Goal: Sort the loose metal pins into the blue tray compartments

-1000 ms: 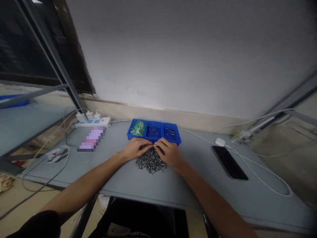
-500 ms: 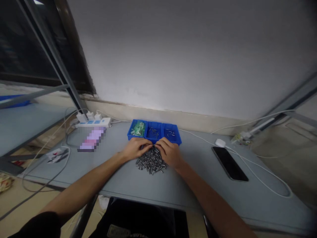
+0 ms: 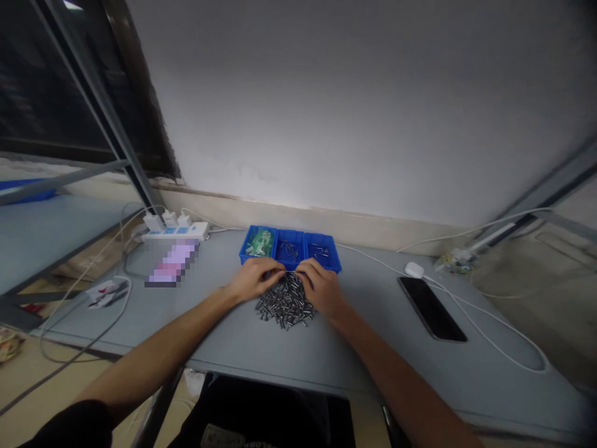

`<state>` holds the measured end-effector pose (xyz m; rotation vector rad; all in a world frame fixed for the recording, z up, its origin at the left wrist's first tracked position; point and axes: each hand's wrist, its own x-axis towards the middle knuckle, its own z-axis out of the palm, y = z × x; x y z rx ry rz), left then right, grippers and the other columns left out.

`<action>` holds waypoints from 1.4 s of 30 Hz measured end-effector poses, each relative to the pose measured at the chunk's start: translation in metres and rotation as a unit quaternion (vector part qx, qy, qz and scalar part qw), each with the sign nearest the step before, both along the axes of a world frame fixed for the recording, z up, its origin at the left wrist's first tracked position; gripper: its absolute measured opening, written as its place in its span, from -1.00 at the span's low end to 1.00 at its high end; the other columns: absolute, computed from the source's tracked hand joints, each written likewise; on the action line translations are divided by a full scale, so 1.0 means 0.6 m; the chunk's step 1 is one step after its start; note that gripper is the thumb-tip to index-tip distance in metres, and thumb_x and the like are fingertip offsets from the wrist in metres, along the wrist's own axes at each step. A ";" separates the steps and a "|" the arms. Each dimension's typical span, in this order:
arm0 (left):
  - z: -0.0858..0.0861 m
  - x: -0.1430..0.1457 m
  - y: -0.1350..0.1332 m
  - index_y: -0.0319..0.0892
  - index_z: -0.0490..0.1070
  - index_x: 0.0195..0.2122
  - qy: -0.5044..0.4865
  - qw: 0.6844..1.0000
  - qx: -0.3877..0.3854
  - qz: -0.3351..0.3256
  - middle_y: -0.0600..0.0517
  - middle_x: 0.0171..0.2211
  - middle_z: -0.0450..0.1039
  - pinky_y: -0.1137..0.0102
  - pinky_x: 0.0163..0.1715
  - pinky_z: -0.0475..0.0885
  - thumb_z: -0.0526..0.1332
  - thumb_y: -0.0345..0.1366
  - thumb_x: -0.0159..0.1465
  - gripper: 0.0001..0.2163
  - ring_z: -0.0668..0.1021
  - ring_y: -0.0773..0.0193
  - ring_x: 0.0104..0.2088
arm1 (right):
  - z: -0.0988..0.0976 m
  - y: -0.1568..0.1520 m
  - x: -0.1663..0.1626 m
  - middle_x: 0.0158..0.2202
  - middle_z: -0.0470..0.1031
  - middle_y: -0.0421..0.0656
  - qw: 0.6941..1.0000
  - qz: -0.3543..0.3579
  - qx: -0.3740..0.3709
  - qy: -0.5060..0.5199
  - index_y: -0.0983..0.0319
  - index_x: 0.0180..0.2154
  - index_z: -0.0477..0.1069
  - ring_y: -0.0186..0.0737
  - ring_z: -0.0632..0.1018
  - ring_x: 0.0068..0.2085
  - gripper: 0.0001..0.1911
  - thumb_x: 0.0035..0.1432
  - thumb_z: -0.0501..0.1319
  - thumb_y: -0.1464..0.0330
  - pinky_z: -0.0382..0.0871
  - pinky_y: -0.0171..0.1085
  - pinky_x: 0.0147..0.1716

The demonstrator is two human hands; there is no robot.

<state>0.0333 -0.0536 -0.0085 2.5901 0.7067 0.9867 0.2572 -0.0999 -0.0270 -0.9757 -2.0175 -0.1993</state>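
A heap of small metal screws (image 3: 284,305) lies on the grey table (image 3: 242,336). My left hand (image 3: 254,280) rests at the heap's far left edge with its fingers curled down into the screws. My right hand (image 3: 321,287) sits at the far right edge, fingers curled likewise. What either hand pinches is too small to see. Just behind the hands stands a row of three blue bins (image 3: 290,249): the left one holds green parts, the middle and right ones hold a few screws.
A white power strip (image 3: 175,231) with chargers and a pixelated flat object (image 3: 171,264) lie to the left. A black phone (image 3: 431,306) and a white cable (image 3: 489,336) lie to the right. A wall rises behind the bins.
Both hands have shifted slightly away from me along the heap toward the bins. The fingertips, touching in the middle a second ago, are a little apart now.
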 end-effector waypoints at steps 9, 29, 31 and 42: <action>-0.007 0.006 -0.005 -0.19 0.53 -0.15 0.007 1.000 0.018 -0.021 0.01 -0.32 0.58 0.40 -0.29 0.45 0.15 -0.25 0.43 -0.81 0.55 0.30 -0.36 | -0.004 -0.004 -0.004 -0.20 0.54 -0.11 0.999 0.037 -0.029 -0.024 0.20 -0.14 0.42 -0.24 0.57 -0.18 -0.84 0.46 0.07 0.39 0.41 -0.30 -0.20; -0.004 0.003 -0.001 -0.17 0.55 -0.18 0.013 1.000 0.017 0.008 0.03 -0.36 0.56 0.40 -0.32 0.42 0.16 -0.20 0.43 -0.78 0.53 0.31 -0.39 | 0.002 -0.001 -0.002 -0.23 0.54 -0.14 0.999 0.007 -0.034 -0.029 0.20 -0.19 0.42 -0.25 0.58 -0.22 -0.82 0.46 0.07 0.38 0.39 -0.31 -0.26; -0.003 0.001 0.001 -0.17 0.55 -0.18 0.009 1.000 0.015 0.010 0.03 -0.37 0.55 0.40 -0.32 0.41 0.15 -0.19 0.43 -0.78 0.52 0.31 -0.39 | 0.002 0.000 -0.001 -0.24 0.54 -0.14 0.999 0.001 -0.027 -0.017 0.20 -0.19 0.43 -0.25 0.58 -0.21 -0.84 0.45 0.08 0.39 0.39 -0.31 -0.25; -0.006 0.004 -0.003 -0.19 0.53 -0.17 0.011 0.999 0.034 -0.010 0.00 -0.34 0.57 0.41 -0.32 0.43 0.15 -0.26 0.42 -0.82 0.55 0.30 -0.37 | -0.004 -0.005 -0.007 -0.23 0.55 -0.12 0.999 0.024 -0.043 -0.003 0.19 -0.18 0.44 -0.24 0.59 -0.20 -0.80 0.47 0.06 0.33 0.41 -0.30 -0.21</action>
